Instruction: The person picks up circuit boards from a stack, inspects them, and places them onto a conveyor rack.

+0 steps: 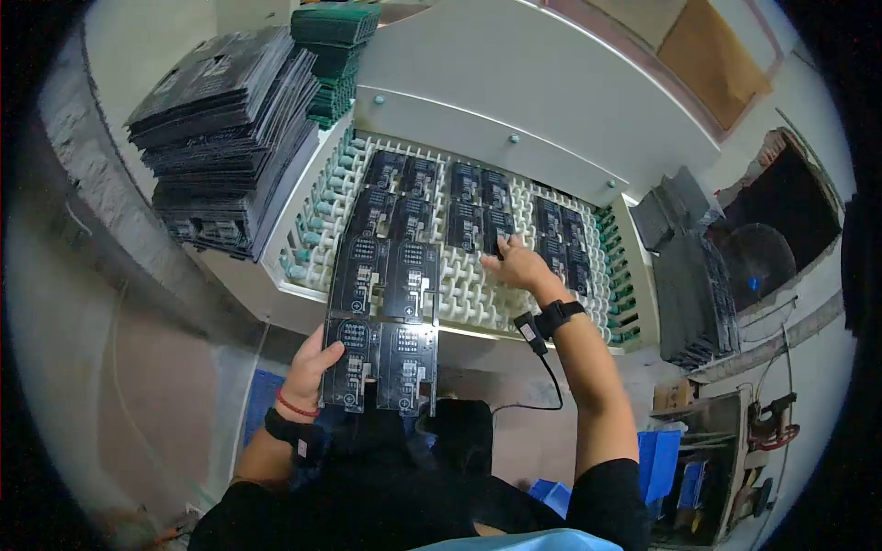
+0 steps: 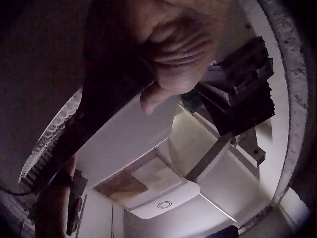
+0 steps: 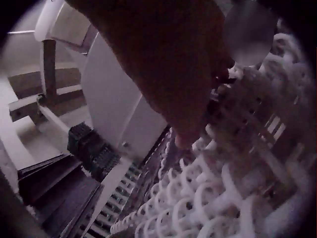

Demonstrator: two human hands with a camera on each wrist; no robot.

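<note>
In the head view my left hand (image 1: 308, 372) holds a dark circuit board panel (image 1: 404, 363) by its near left edge, thumb on top. The panel reaches forward over the edge of a bed of white rollers (image 1: 459, 285). My right hand (image 1: 522, 266) reaches over the rollers, its fingertips at the near right corner of a second circuit board panel (image 1: 466, 223) lying on them. In the left wrist view the left hand (image 2: 173, 54) shows its thumb, with the panel in deep shadow. The right hand (image 3: 168, 74) is dark in its wrist view, over the white rollers.
Another circuit board panel (image 1: 549, 219) lies farther right on the rollers. A tall stack of dark panels (image 1: 225, 138) stands at left, green panels (image 1: 333, 60) behind it. More dark panels (image 1: 689, 285) lean at right. A machine cover (image 1: 514, 83) rises behind the rollers; blue bins (image 1: 658, 459) sit below.
</note>
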